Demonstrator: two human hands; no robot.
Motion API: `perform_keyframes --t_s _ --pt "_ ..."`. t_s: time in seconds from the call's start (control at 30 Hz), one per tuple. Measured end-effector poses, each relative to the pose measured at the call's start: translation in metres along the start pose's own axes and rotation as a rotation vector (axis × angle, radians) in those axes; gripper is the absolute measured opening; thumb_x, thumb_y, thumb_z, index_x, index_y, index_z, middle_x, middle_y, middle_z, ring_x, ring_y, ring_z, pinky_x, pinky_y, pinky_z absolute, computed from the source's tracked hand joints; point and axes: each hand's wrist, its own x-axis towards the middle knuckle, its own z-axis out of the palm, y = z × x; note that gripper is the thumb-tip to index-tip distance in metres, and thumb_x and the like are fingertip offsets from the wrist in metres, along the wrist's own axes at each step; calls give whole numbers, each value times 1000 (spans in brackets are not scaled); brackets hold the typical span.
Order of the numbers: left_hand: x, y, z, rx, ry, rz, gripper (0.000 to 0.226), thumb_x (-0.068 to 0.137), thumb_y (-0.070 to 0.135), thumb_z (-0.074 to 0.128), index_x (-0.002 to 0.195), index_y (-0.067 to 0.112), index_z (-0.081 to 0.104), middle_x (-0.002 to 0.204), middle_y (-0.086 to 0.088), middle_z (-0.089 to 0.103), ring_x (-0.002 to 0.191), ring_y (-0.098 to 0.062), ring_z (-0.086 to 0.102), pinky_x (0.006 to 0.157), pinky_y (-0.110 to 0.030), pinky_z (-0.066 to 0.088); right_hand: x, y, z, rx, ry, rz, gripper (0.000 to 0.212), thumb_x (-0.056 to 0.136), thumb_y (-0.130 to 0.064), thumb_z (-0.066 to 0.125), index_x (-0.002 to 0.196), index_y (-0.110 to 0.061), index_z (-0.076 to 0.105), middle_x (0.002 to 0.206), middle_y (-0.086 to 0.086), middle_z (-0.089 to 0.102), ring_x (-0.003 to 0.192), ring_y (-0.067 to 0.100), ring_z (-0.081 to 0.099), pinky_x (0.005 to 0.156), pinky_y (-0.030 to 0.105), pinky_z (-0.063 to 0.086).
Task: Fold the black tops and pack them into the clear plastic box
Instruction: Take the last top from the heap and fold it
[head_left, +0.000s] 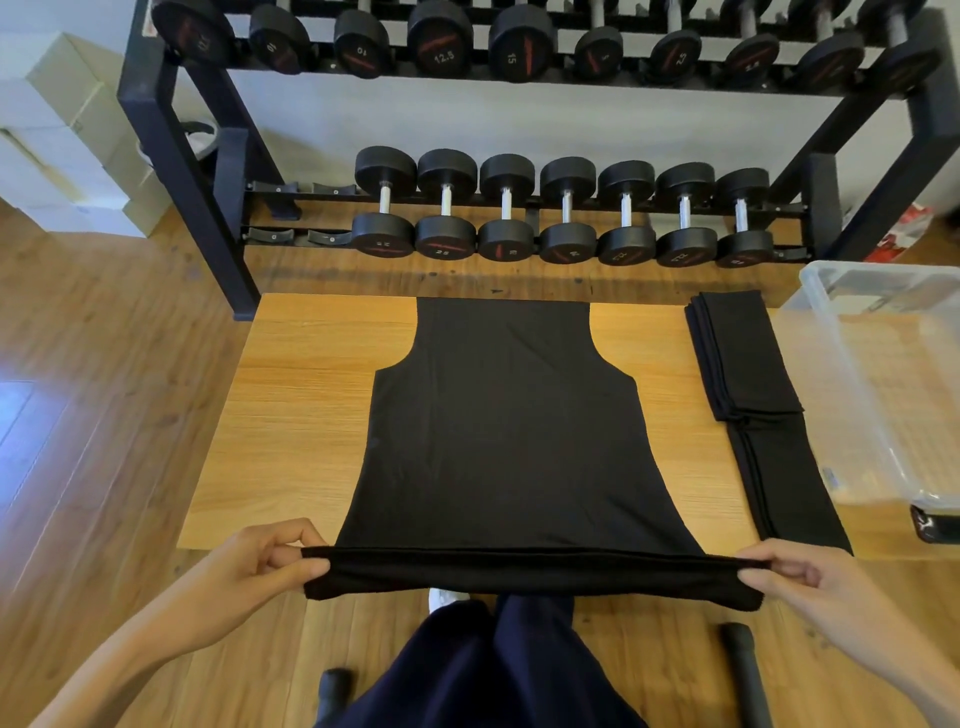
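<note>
Both hands (524, 566) pinching top's (506, 426) hem corners

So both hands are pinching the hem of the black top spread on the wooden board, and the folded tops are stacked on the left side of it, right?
Not quite. The left hand and right hand do pinch the hem of the black top spread on the wooden board, but the folded tops are stacked on its right side, next to the clear plastic box. The head view shows this.
</note>
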Motion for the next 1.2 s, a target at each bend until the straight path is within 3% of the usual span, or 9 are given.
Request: perform_keyframes --t_s 0.13,0.33,0.47,0.57,0.67,0.73,0.83,1.1,1.2 --pt "3 21 -9 -47 12 36 37 76 60 62 92 27 65 82 -11 76 85 -24 70 90 -37 48 9 -11 -13 -20 -16 -10 15 85 -9 70 91 -21 75 84 -8 76 90 10 68 77 16 43" --pt "36 50 -29 -97 122 110 14 92 30 64 86 18 69 80 -13 75 85 -28 73 80 -19 53 32 -55 -30 72 -16 -137 8 74 -33 77 81 -32 75 78 7 75 74 17 71 70 12 51" --pt "59 72 -47 -111 163 158 40 73 61 71 87 24 70 83 -12 76 82 -20 74 77 -18 54 63 -79 -45 19 -4 -201 20 85 -17 63 89 -34 72 78 1 75 74 8 70 72 7 47" --pt "83 82 -63 -105 171 167 10 93 29 64 86 26 70 84 -11 76 85 -21 74 79 -20 55 90 -96 -56 -12 -8 -216 18 90 -11 61 88 -23 73 76 -2 75 74 5 69 75 13 45" --pt "109 88 -79 -73 177 145 21 93 11 55 86 24 70 87 -12 76 87 -22 74 80 -20 55 120 -110 -68 -32 -8 -214 15 93 -9 58 97 -19 68 73 -3 74 73 6 69 72 6 41" --pt "126 95 -88 -99 178 149 11 95 24 62 88 22 69 88 -13 76 88 -23 74 80 -20 55 140 -119 -75 -36 -18 -207 14 93 -11 58 100 -17 68 75 -1 75 73 10 71 72 12 45" --pt "152 101 -100 -97 198 141 30 78 48 64 92 22 68 89 -12 76 88 -21 74 79 -18 54 171 -131 -82 -34 -38 -200 13 92 -13 59 100 -17 69 77 3 75 75 15 72 76 16 49" --pt "221 113 -138 -74 193 26 14 92 33 62 96 20 68 92 -10 77 94 -23 73 85 -25 57 257 -150 -94 -66 -70 -177 11 93 -17 61 101 -19 68 74 1 75 76 5 71 90 17 38" --pt "246 112 -149 -86 201 -16 34 86 42 64 108 16 67 94 -10 76 96 -21 73 98 -35 52 289 -153 -95 -85 -74 -159 10 93 -19 62 99 -21 69 78 -2 76 75 4 70 83 16 37"
